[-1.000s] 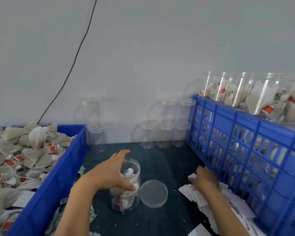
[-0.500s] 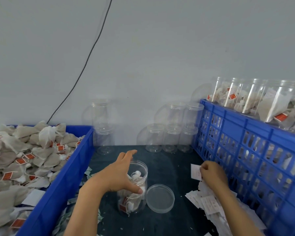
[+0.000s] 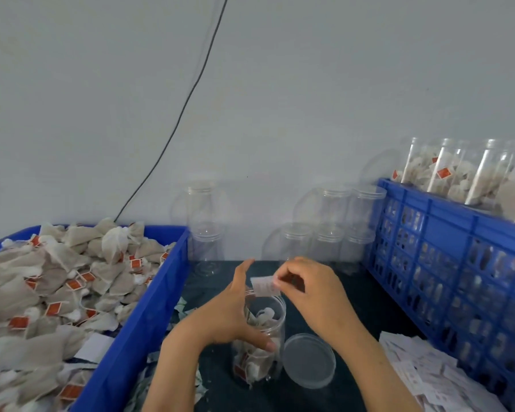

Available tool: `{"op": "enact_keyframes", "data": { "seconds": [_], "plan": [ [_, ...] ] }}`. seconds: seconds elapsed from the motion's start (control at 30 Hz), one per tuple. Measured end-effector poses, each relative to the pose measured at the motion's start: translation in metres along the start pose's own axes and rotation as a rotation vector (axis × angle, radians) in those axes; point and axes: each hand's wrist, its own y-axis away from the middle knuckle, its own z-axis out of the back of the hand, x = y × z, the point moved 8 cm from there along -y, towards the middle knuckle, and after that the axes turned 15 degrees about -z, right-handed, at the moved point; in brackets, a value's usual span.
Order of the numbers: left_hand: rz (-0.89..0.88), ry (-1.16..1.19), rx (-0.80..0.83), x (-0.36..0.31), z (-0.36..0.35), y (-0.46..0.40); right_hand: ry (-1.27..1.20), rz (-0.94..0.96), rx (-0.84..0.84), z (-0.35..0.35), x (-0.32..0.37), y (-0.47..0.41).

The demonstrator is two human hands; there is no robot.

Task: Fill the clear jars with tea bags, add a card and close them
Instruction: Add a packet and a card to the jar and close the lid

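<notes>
An open clear jar [image 3: 265,346] partly filled with tea bags stands on the dark table in front of me. My left hand [image 3: 226,316] grips the jar's side, thumb across the front. My right hand [image 3: 306,289] pinches a small white card [image 3: 264,286] right above the jar's mouth. The jar's clear lid [image 3: 308,360] lies flat on the table just right of the jar. A pile of white cards [image 3: 419,373] lies at the lower right.
A blue bin [image 3: 149,307] heaped with tea bags [image 3: 57,281] stands on the left. A blue crate [image 3: 446,257] on the right carries filled jars [image 3: 458,173]. Empty stacked jars [image 3: 324,224] line the wall behind. A black cable [image 3: 185,108] runs down the wall.
My right hand lifted a card off the pile and brought it left, over the jar's mouth. The left hand stayed on the jar. The view has shifted, so everything sits further right.
</notes>
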Motion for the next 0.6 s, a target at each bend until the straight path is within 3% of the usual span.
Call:
{"op": "enact_keyframes", "data": {
  "seconds": [0.17,0.23,0.3,0.6],
  "plan": [
    [-0.046,0.024,-0.002,0.001,0.001,0.001,0.449,0.299,-0.046,-0.023,0.027,0.012],
    [-0.056,0.032,0.002,-0.001,0.001,0.001,0.513,0.328,0.033,-0.035,0.027,0.011],
    [-0.056,0.031,0.008,-0.001,0.001,0.001,0.478,0.272,0.122,-0.040,0.016,0.010],
    [-0.019,-0.009,0.025,0.000,0.003,0.004,0.357,0.074,0.194,-0.034,-0.002,0.005]
  ]
}}
